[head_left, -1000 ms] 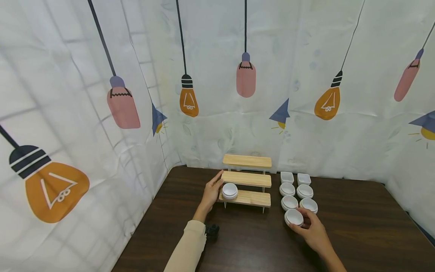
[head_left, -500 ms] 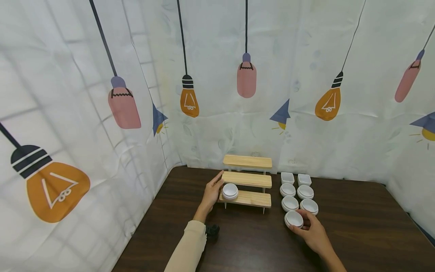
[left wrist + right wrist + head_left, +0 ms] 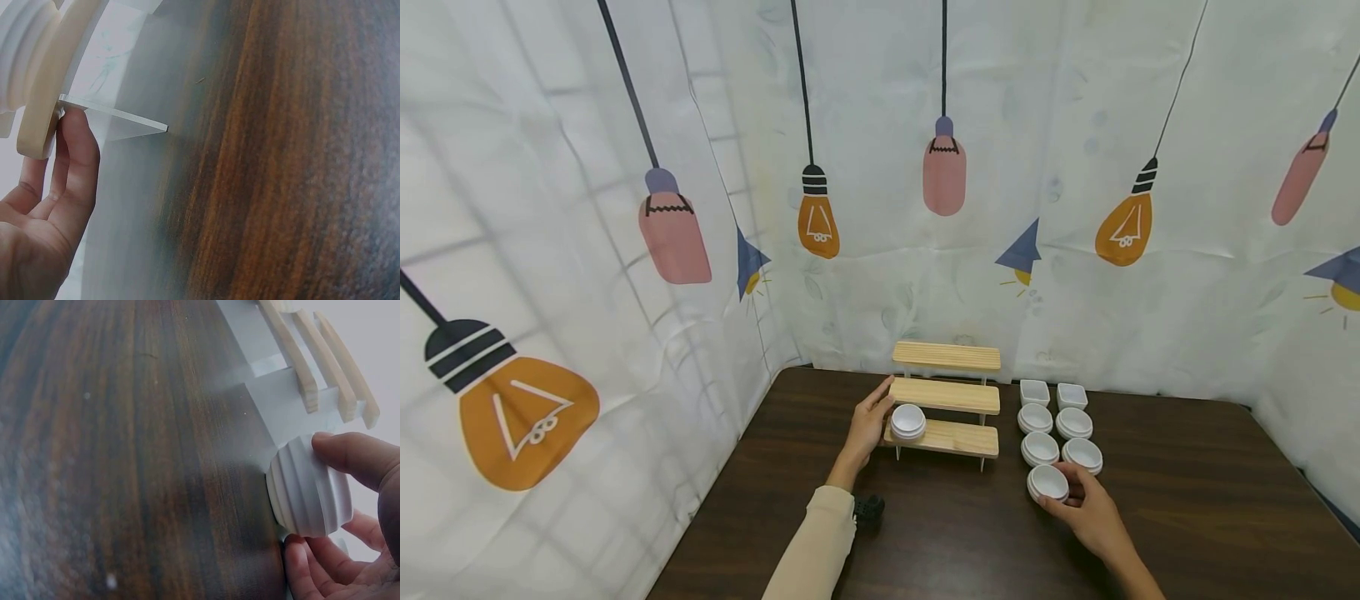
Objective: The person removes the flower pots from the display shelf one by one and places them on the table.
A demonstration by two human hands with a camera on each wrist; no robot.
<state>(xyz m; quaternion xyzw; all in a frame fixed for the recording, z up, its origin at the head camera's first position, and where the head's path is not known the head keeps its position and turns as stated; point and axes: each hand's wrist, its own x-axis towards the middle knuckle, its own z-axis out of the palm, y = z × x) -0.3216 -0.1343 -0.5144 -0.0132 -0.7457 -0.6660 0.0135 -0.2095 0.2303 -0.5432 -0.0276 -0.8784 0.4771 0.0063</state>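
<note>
At the left end of a three-tier wooden display stand (image 3: 958, 437), my left hand (image 3: 865, 425) holds its edge. In the left wrist view, the fingers (image 3: 80, 147) curl by the lowest board (image 3: 47, 94), beside a clear leg. A round white bowl (image 3: 907, 422) sits on that board's left end. My right hand (image 3: 1090, 504) grips another round white bowl (image 3: 1047, 482), the nearest of a group on the table. The right wrist view shows the thumb on one side of this ribbed bowl (image 3: 309, 487) and fingers on the other; it appears to rest on the table.
Behind the gripped bowl, several round bowls (image 3: 1040, 448) stand in two columns, with two square white dishes (image 3: 1033, 392) at the back. A dark wooden table (image 3: 955, 533) bears everything. A printed white curtain (image 3: 865, 292) hangs behind and at the left.
</note>
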